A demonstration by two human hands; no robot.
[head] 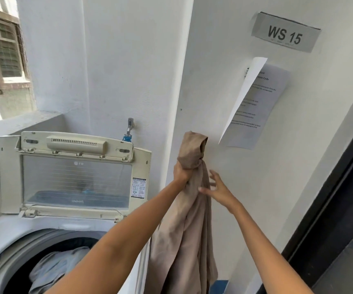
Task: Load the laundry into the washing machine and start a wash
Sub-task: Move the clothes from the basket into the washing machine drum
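A: Start at the grip. What has the cloth?

B: The left hand [180, 170] is fisted tight around a bunched neck of the long beige cloth garment [184, 230], held high, with a short loop of fabric standing up above the fist and the rest hanging straight down. The right hand [216, 187] is spread, fingers apart, just touching the hanging fabric on its far side; it grips nothing.

A: And where is that against the white top-loading washing machine [22, 240]?

B: To the right of it, beyond the machine's right edge and well above its rim. The drum opening [43, 255] sits lower left, already holding pale blue-grey laundry [58, 264]. The cream lid with its clear window [75, 179] stands upright behind the opening.

A: So what could go wrong?

B: The garment hangs outside the cabinet, so if the fist loosens it drops down beside the machine, not in. Swinging it left, the long tail may drag over the rim and stay draped outside the drum, where the lid could trap it. The bunched knot might also go in as a wad and wash badly unless the free hand shakes it loose.

A: Anything snagging above?

B: The metal tap with a blue hose fitting [129, 132] on the wall sits behind the lid's right corner; the raised loop could possibly brush it, though depth is hard to judge here.
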